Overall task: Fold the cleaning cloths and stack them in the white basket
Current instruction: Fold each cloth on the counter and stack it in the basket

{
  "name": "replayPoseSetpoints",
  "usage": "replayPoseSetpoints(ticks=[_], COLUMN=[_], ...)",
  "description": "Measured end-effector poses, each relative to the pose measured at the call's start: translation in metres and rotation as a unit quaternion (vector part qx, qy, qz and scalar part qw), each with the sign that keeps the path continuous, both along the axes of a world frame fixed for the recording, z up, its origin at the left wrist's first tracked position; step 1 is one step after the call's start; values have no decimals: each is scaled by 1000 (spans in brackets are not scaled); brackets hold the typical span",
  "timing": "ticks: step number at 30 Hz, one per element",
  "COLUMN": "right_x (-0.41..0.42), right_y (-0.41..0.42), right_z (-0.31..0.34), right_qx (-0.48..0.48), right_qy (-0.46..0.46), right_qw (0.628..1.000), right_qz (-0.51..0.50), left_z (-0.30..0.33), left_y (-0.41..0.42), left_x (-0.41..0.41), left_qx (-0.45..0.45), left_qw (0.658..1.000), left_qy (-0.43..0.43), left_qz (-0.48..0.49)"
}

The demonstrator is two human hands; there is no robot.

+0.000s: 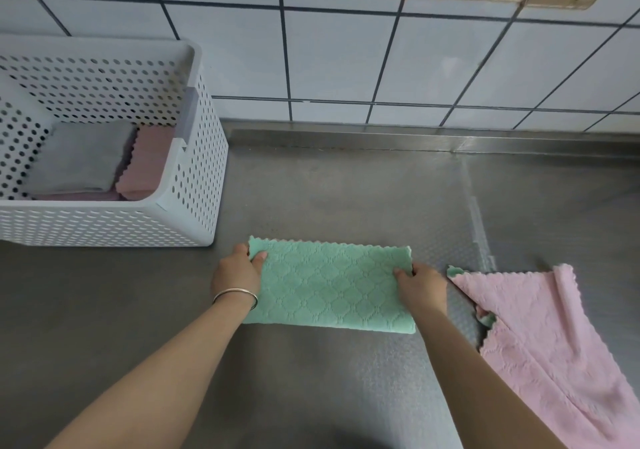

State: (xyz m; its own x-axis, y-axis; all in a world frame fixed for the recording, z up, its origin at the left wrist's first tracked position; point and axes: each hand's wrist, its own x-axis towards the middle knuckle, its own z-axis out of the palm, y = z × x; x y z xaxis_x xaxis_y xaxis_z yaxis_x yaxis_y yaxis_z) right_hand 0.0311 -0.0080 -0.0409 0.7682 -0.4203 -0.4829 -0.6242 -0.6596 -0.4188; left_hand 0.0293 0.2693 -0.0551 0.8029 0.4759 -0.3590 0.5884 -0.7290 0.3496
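Two hands, our left hand (237,270) and right hand (422,284), pinch with curled fingers the short ends of the folded green cloth (330,287) lying flat on the bench (346,189).

The cloth (332,287) is mint green with a diamond quilt pattern. The basket (194,185) is white and dotted with holes, holding a grey cloth (79,158) and a pink cloth (147,161). The loose cloth (540,338) is pale pink.
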Motion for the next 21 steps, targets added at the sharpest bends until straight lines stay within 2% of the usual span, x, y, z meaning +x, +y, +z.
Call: replayPoseSetpoints(ticks=[4, 7, 9, 10, 12, 14, 17, 21], right_x=[-5, -17, -31, -38, -50, -58, -64, -66], right_y=[1, -6, -10, -11, -10, -6, 0, 5], right_z=[10, 18, 19, 17, 14, 15, 18, 22], right_qx=[-2, -3, 11, 16, 16, -2, -42, -82], right_qy=[11, 42, 72, 83, 89, 87, 85, 82], right_qw=[999, 998, 996, 995, 995, 996, 995, 993], right_qz=[-35, -45, -44, -43, -42, -30, 0, 14], left_z=[4, 8, 6, 6, 2, -2, -5, -4], left_y=[-1, -8, -21, -29, -46, -57, -67, -70], left_x=[-5, -17, -27, -32, -40, -44, -44, -44], left_qx=[7, 4, 69, 92, 114, 125, 110, 108], left_qw=[1000, 991, 977, 967, 940, 916, 908, 902], left_qy=[-12, -129, -192, -197, -150, -76, 8, 64], left_qz=[27, 44, -61, -134, -285, -373, -404, -413])
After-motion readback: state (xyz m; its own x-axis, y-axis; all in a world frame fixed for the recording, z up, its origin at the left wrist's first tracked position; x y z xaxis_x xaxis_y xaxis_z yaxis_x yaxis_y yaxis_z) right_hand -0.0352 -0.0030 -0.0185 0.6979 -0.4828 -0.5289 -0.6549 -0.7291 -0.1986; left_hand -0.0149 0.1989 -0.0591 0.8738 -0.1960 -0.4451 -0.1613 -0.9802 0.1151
